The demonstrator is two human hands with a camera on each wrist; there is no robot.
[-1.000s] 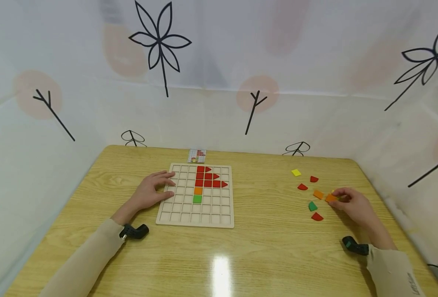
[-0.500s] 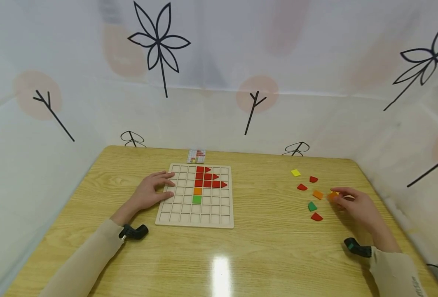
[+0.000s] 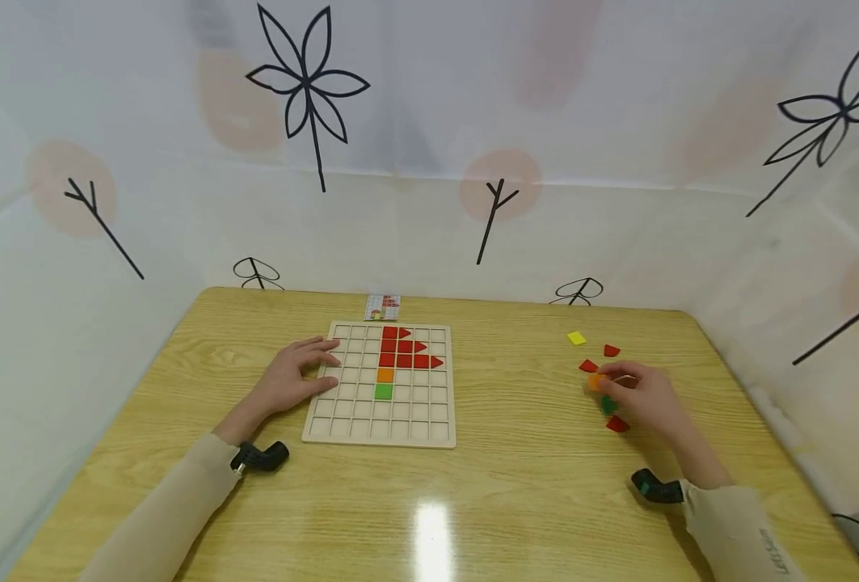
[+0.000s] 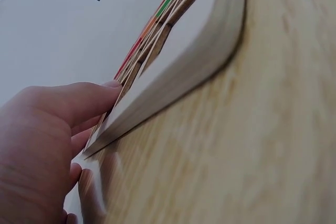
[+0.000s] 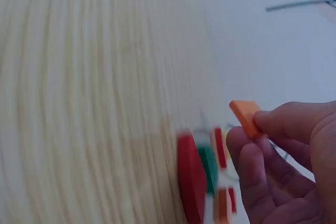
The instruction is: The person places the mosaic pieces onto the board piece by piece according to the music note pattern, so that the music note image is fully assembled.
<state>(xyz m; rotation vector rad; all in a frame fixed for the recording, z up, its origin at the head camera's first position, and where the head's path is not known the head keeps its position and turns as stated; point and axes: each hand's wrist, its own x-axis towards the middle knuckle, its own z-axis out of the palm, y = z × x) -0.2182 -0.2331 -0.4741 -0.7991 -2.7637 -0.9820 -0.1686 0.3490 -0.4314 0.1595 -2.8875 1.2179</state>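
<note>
Well, the orange tile (image 5: 245,118) is over on the right, held up off the surface (image 3: 516,477), pinched between thumb and fingers of the right hand (image 3: 645,399). Near it lie red pieces (image 3: 616,424) and a green piece (image 3: 608,406), with a yellow tile (image 3: 577,339) farther off. Away to the left, the left hand (image 3: 291,375) rests on the board's (image 3: 414,434) left edge, fingers loosely spread, gripping nothing. Coloured tiles (image 3: 398,347) fill some cells; a card (image 3: 383,307) lies just beyond the far edge.

Wide tabletop lane (image 3: 520,396) — board (image 3: 356,408) left, loose tiles (image 3: 616,423) right.
</note>
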